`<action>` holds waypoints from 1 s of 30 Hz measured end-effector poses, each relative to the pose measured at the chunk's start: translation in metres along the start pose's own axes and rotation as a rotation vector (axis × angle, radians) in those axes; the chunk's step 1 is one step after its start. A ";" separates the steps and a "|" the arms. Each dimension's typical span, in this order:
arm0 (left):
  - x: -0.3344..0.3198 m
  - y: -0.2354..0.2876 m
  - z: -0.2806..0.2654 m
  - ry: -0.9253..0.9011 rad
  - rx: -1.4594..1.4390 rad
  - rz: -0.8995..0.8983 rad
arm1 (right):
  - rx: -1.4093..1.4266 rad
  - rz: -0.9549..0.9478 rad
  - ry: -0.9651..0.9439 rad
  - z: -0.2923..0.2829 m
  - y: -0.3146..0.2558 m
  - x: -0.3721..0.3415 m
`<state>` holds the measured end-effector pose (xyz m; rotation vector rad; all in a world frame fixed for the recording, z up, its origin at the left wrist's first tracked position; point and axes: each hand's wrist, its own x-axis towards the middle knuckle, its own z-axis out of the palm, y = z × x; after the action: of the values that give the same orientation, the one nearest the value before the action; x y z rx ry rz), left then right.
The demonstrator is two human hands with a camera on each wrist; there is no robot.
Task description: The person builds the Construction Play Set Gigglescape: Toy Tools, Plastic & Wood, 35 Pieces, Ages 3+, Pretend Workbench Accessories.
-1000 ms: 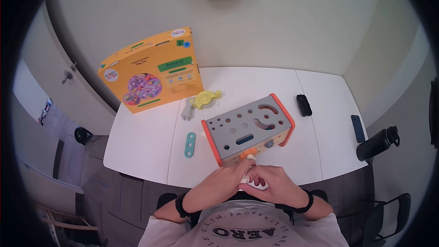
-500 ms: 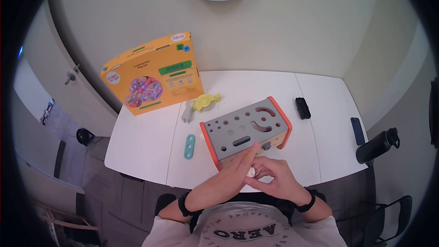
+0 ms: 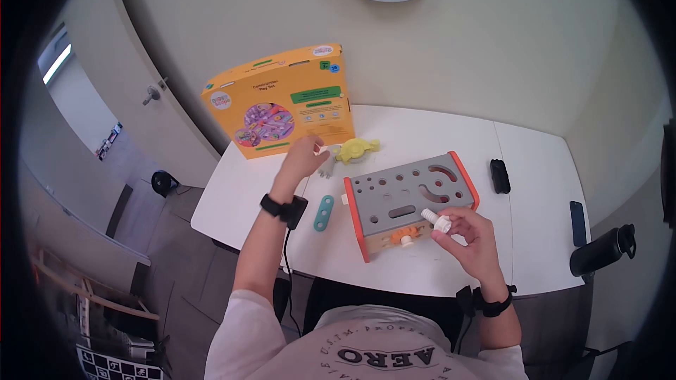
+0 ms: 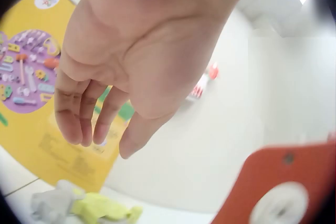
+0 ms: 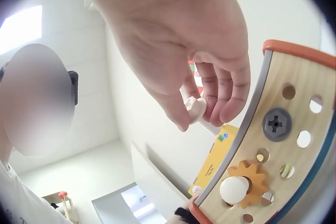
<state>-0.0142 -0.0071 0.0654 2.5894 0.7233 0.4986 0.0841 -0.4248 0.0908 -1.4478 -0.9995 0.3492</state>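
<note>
My right hand [image 3: 475, 243] pinches a white toy bolt [image 3: 436, 221] by its head, with the threaded shaft pointing up and left over the front of the toy workbench [image 3: 379, 201]. In the right wrist view, thumb and fingertips close on the bolt head [image 5: 196, 109]. My left hand [image 3: 304, 158] reaches across the table, fingers loosely bent and holding nothing. Close to it lie a grey claw-like piece [image 3: 326, 164] and a yellow toy piece [image 3: 357, 150]. On the workbench's wooden front sit an orange gear [image 5: 251, 178] with a white bolt head [image 5: 234, 190] and a grey bolt head [image 5: 276, 124].
Behind the left hand stands a yellow play-set box [image 3: 282, 109]. A teal strip with holes [image 3: 324, 213] lies left of the workbench. On the right are a black case [image 3: 500, 176], a phone [image 3: 577, 224] and a black bottle [image 3: 602, 251].
The hands, together at the workbench's front before, have parted. My left hand has moved forward and left to the grey and yellow pieces; my right has moved right with the white bolt. The head view shifted.
</note>
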 end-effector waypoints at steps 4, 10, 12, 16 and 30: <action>0.025 -0.020 0.044 -0.177 0.117 -0.140 | -0.005 -0.023 0.006 -0.004 -0.003 0.000; 0.039 -0.033 0.080 -0.209 0.198 -0.150 | -0.040 -0.041 0.027 -0.009 -0.006 0.000; 0.038 -0.028 0.075 -0.208 0.192 -0.141 | -0.047 -0.042 0.028 -0.010 -0.006 0.000; 0.037 -0.016 0.048 -0.248 -0.009 -0.148 | -0.076 -0.059 0.037 -0.014 -0.005 0.000; -0.053 0.122 -0.024 -0.223 -0.721 0.282 | -0.163 -0.097 0.043 -0.010 -0.012 -0.001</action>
<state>-0.0176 -0.1250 0.1305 2.0116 0.0633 0.4378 0.0870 -0.4341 0.1035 -1.5402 -1.0786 0.1683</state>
